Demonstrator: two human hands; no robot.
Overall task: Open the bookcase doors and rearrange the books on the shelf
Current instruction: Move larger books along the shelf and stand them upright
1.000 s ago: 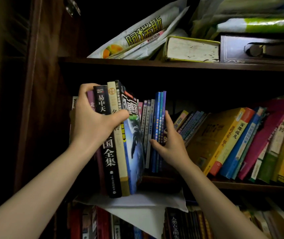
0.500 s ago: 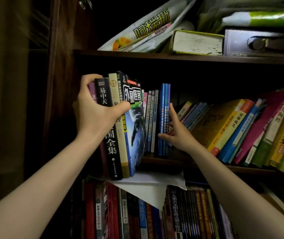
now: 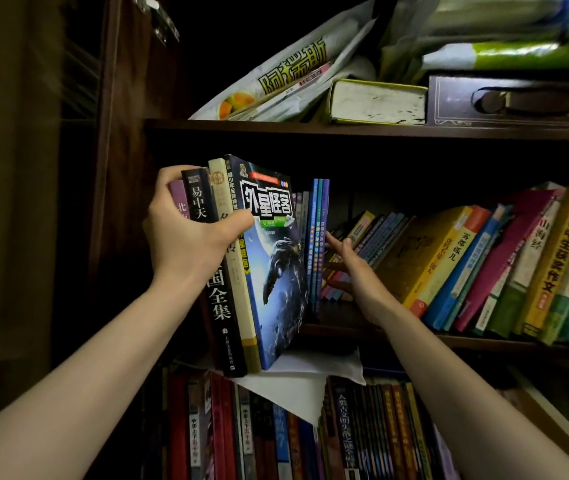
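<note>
Farther out, 4 glossy books (image 3: 241,271) in left hand (image 3: 186,237) fingers' grip; right hand (image 3: 355,271) flat.

Two hands: left hand (image 3: 186,237), right hand (image 3: 355,271). Four books (image 3: 241,271) in the left grip. Three shelves (image 3: 345,128) visible. One white paper sheet (image 3: 297,386). Remaining books too many and dim to count.

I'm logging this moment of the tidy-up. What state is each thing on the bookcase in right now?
left hand: grips a clutch of books
gripped books: upright, bottoms pulled out past the shelf edge
thin blue books: upright on the shelf
right hand: fingers straight, touching the thin blue books
leaning books: tilted left
thick book: lying flat on the upper shelf
</note>
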